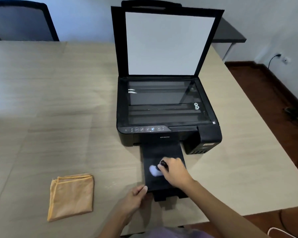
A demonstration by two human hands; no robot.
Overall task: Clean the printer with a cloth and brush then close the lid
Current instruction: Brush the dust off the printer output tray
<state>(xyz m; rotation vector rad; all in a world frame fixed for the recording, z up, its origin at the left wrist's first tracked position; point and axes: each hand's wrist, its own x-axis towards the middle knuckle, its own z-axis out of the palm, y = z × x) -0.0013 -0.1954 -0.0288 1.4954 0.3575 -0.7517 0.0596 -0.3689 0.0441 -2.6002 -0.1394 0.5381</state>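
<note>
Head view shows your bench [58,100] carrying the black printer [167,133], its lid [169,43] standing upright and open above the scanner glass. Your printer's output tray [162,152] is pulled out towards you. Your folded orange cloth [70,196] lies well to the left. Your right hand [174,170] grips the brush [156,170], bristles blurred on the tray; your left hand [134,198] pinches the tray's near-left corner.

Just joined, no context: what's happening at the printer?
A person is brushing the printer's pulled-out output tray. The right hand holds a small brush with its white bristles on the tray; the left hand steadies the tray's front corner. The orange cloth lies folded on the table. The scanner lid is up.
</note>
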